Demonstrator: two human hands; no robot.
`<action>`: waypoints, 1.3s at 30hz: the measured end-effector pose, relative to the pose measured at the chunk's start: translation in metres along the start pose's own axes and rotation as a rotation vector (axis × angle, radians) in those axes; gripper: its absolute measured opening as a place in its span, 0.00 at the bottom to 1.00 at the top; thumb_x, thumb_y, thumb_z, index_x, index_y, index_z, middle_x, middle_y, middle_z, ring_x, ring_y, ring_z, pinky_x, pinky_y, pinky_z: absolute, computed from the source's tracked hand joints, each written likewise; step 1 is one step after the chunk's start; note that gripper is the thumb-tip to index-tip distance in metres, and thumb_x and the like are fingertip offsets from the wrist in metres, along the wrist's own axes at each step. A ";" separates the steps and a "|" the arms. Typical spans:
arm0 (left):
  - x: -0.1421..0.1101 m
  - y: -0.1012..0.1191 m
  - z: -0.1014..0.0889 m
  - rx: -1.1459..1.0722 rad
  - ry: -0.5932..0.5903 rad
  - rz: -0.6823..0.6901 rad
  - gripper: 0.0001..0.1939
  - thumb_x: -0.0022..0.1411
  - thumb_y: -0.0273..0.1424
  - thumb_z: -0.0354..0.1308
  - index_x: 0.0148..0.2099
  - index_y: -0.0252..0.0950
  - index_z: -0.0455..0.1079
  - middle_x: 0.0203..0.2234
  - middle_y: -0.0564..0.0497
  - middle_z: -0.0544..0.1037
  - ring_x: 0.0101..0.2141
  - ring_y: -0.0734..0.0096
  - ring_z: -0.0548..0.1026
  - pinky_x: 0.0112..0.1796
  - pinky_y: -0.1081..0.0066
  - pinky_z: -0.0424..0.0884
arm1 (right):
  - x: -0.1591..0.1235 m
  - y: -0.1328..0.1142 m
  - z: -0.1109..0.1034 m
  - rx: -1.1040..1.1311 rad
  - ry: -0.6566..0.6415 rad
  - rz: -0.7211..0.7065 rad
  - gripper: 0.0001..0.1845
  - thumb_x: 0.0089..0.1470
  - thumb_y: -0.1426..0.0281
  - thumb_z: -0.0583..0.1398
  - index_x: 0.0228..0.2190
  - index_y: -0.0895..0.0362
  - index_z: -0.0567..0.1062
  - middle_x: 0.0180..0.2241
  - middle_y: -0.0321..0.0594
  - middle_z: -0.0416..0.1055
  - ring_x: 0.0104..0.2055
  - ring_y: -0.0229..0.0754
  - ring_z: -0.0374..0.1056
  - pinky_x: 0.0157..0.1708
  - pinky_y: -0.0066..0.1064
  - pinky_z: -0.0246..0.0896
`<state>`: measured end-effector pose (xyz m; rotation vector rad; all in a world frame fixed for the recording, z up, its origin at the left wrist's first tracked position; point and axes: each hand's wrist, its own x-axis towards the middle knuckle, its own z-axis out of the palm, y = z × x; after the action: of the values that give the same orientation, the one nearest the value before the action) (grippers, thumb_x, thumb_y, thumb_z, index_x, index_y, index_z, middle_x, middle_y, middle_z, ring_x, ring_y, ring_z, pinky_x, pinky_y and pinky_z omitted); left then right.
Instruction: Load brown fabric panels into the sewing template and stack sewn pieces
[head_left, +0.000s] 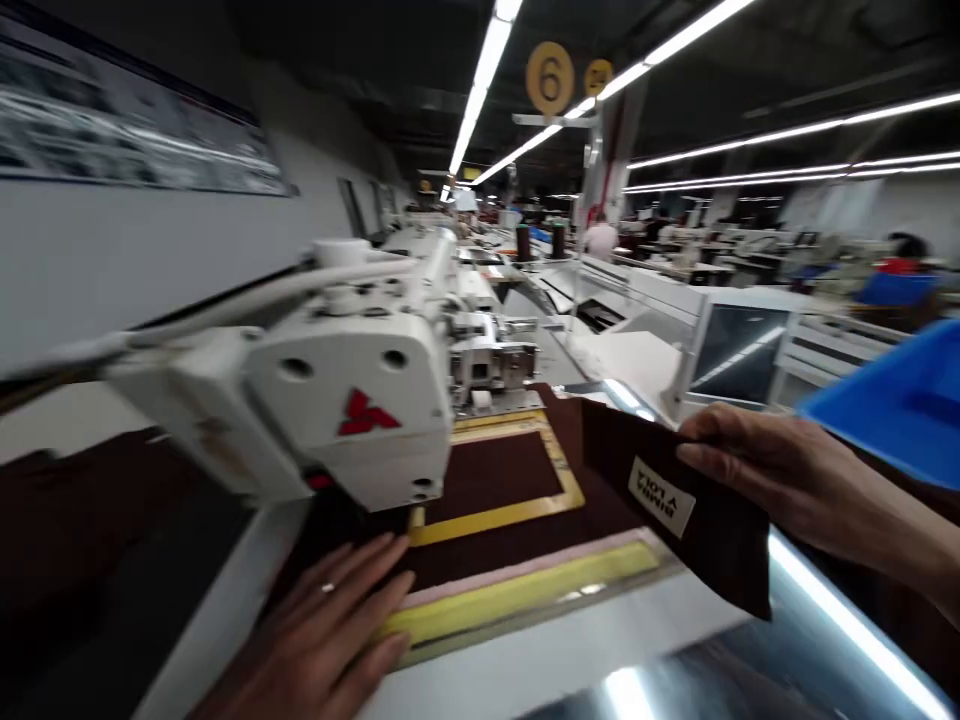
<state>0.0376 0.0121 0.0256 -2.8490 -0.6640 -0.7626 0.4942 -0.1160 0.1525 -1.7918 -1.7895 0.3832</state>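
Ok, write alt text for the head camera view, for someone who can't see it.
In a sewing factory, the right hand holds up a dark brown fabric piece with a white label, while the left hand rests on brown fabric by a yellow frame below a white sewing machine. A blue bin sits at right.

And here we are on a big factory sewing floor! Right up front sits a white industrial sewing machine [352, 400], with brown cloth [491, 480] lying on its bed. Look down the line: more machines in a long row, with spools of thread [523, 242] standing up among them. Long strip lights [487, 90] run across a dark ceiling, and a round yellow sign [550, 78] with a 6 on it hangs overhead. A blue plastic bin [892, 400] juts in at the right, and a worker [601, 240] stands far down the aisle among the benches.
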 end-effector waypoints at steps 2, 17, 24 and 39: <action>0.002 0.004 -0.014 0.130 -0.134 0.014 0.23 0.72 0.38 0.59 0.67 0.45 0.68 0.66 0.50 0.69 0.62 0.55 0.71 0.59 0.58 0.72 | 0.052 -0.002 0.032 0.104 -0.206 -0.058 0.17 0.68 0.52 0.56 0.42 0.51 0.73 0.36 0.37 0.75 0.34 0.43 0.71 0.29 0.31 0.64; 0.026 0.011 -0.019 -0.069 -0.300 -0.158 0.23 0.73 0.31 0.56 0.67 0.39 0.66 0.66 0.48 0.68 0.63 0.54 0.69 0.63 0.54 0.68 | 0.196 -0.035 0.149 -0.084 -0.508 -0.405 0.09 0.60 0.66 0.59 0.40 0.51 0.79 0.35 0.39 0.77 0.34 0.46 0.71 0.34 0.33 0.65; 0.036 0.007 -0.014 -0.044 -0.305 -0.135 0.23 0.72 0.31 0.59 0.67 0.37 0.66 0.63 0.45 0.72 0.61 0.53 0.72 0.63 0.53 0.68 | 0.201 -0.032 0.154 -0.090 -0.539 -0.444 0.10 0.60 0.64 0.60 0.42 0.50 0.80 0.37 0.39 0.78 0.37 0.47 0.73 0.39 0.35 0.68; 0.039 0.009 -0.011 -0.096 -0.310 -0.151 0.23 0.72 0.30 0.59 0.67 0.35 0.68 0.64 0.44 0.71 0.63 0.54 0.70 0.64 0.55 0.65 | 0.210 -0.053 0.163 -0.074 -0.678 -0.465 0.12 0.59 0.71 0.60 0.43 0.52 0.81 0.43 0.39 0.79 0.44 0.48 0.74 0.43 0.34 0.69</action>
<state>0.0667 0.0167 0.0545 -3.0647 -0.9141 -0.3794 0.3704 0.1179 0.0933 -1.2968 -2.6323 0.8014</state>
